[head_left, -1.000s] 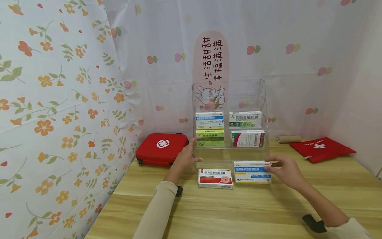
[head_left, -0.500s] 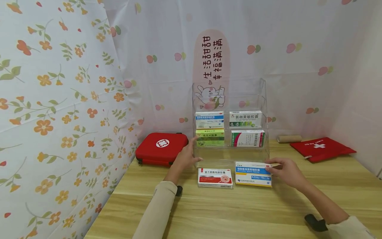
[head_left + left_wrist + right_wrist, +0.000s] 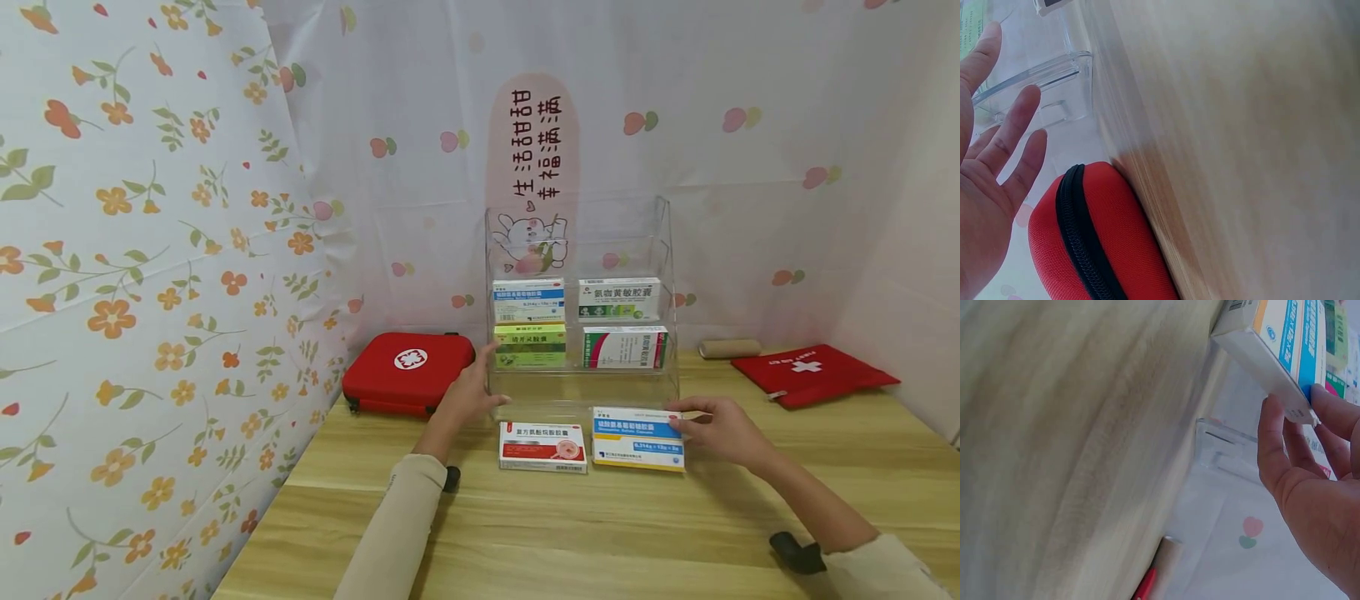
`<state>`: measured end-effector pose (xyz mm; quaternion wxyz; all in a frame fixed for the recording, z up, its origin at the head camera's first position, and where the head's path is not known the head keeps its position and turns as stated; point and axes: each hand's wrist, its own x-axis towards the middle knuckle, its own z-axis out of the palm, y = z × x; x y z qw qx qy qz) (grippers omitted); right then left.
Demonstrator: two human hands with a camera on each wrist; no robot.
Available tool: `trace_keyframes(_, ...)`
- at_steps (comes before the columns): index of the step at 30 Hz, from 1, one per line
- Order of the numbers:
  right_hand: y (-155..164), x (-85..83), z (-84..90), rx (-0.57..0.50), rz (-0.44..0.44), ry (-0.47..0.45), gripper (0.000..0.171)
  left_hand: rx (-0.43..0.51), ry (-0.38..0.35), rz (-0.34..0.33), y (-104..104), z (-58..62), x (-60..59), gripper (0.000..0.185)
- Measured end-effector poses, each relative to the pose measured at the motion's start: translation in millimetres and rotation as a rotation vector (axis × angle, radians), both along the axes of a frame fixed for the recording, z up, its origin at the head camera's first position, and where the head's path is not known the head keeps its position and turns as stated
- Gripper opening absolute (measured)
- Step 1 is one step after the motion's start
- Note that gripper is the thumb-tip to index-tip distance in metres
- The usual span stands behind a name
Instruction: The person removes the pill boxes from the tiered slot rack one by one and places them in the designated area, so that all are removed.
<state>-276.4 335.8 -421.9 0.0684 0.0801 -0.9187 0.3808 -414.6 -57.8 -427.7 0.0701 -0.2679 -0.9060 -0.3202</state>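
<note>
While right hand (image 3: 723, 432) pinches blue-white box (image 3: 637, 440), print (image 3: 657, 447) small, apparently "0.314g"

Has white cloth (image 3: 150, 250) along the left, printed with orange flowers and green leaves, and a creased far cloth (image 3: 420, 100) with paired heart shapes and a rounded pink patch (image 3: 534, 137) of lettering. Shows a pale surface (image 3: 922, 208) at right and a wood-grain tabletop (image 3: 592, 542) near, in soft light.
</note>
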Motion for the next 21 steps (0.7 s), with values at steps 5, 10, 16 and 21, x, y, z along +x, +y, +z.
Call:
trace_keyframes(5,4,-3.5,2.3,-0.013,0.029,-0.055,0.041,0.003,0.003,-0.002,0,0.6,0.2,0.104)
trace_keyframes(10,7,-6.6,2.2,-0.048,0.063,-0.103,0.044,0.002,0.013,-0.001,-1,-0.7,-0.5,0.105)
trace_keyframes(16,10,-10.5,0.1,-0.056,0.091,-0.135,0.045,0.004,0.006,-0.005,-1,-0.7,-0.7,0.105)
trace_keyframes(21,11,-11.3,-1.7,-0.047,0.100,-0.151,0.048,-0.001,0.009,-0.004,0,-0.4,-0.9,0.105)
